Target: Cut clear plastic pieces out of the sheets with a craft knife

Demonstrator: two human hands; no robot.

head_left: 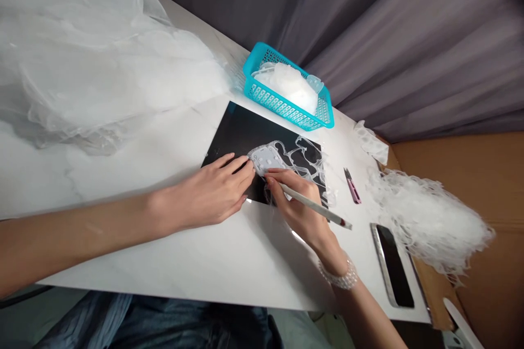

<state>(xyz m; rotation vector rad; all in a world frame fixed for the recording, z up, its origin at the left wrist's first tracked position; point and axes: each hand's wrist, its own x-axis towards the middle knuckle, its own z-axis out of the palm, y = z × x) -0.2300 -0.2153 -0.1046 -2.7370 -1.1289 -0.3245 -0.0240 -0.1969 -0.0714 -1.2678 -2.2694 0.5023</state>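
My right hand (297,202) is closed around a slim white pen-like tool (315,206) with a dark reddish band near its back end. Its tip is hidden by my fingers, close to a pale translucent cut-out piece (268,159). My left hand (219,188) lies flat, fingers stretched out, with the fingertips at the left edge of that piece. Both the piece and a lacy web of clear offcut strips (305,155) joined to its right side rest on a black mat (241,131).
Behind the mat stands a turquoise basket (282,112) holding white translucent pieces. A big heap of sheer white material (110,65) covers the left. To the right lie pink thread snips (352,185), a phone (393,267) and a tangle of clear scraps (429,221) at the table edge.
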